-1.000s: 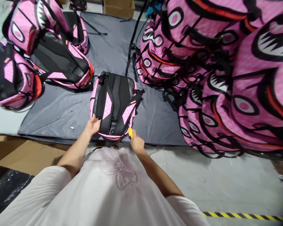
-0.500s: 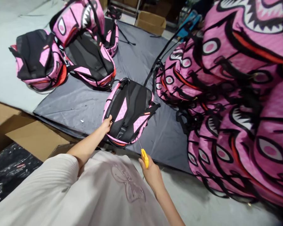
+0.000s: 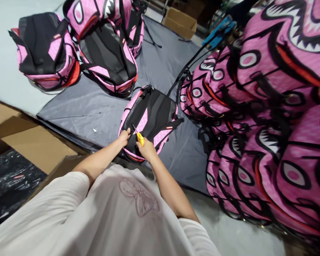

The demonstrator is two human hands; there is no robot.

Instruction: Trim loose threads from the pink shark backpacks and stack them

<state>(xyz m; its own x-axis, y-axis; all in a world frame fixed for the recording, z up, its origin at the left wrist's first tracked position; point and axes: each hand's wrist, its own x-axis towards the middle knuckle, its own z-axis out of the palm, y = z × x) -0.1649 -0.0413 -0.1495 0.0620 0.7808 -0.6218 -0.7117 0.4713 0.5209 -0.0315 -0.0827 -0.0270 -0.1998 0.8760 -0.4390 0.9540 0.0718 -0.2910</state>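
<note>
A pink and black backpack point(image 3: 152, 115) lies back-side up on a dark grey mat point(image 3: 90, 106) in front of me. My left hand point(image 3: 124, 137) is closed on the near left edge of the backpack. Beside it, my right hand point(image 3: 147, 149) grips a small yellow-handled tool point(image 3: 140, 138). The tool's thin metal tip points up and left onto the backpack's black strap. The two hands are close together over the bag's near end.
A big heap of pink backpacks point(image 3: 261, 106) with eyes and teeth fills the right side. Three more backpacks point(image 3: 106, 60) lie at the mat's far left. Cardboard point(image 3: 34, 145) and black plastic point(image 3: 8, 185) lie at left, and a cardboard box point(image 3: 180, 21) stands at the back.
My right hand has come back from off the backpack's near right corner and brought the yellow tool onto the bag beside my left hand. The view has swung left.
</note>
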